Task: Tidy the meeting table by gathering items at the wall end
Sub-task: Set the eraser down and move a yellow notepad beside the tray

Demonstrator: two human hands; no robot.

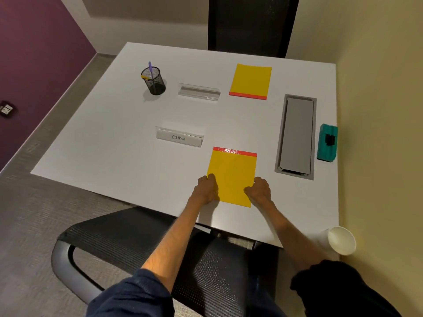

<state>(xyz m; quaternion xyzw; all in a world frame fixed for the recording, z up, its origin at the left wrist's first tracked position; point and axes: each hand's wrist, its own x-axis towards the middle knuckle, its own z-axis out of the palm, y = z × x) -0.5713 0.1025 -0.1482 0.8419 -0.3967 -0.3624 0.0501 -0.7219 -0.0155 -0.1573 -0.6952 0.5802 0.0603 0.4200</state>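
White surface (91, 145) runs to the yellow wall (377, 110) on the right. Mesh pen cup (153, 81) and "OSTRICH" name plate (179, 136) sit well left. Left hand (206, 189) curls its fingers on the left edge of the near yellow notepad (233, 175), which lies flat by the front edge; right hand (258, 189) grips the right edge. Slid wallward, the pad could snag the cable hatch (297, 136) rim. The right forearm might topple the paper cup (341, 240).

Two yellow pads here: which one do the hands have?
The near yellow pad, red strip pointing away from the person: the left hand and right hand hold its sides. The far yellow pad lies untouched, red strip toward the person.
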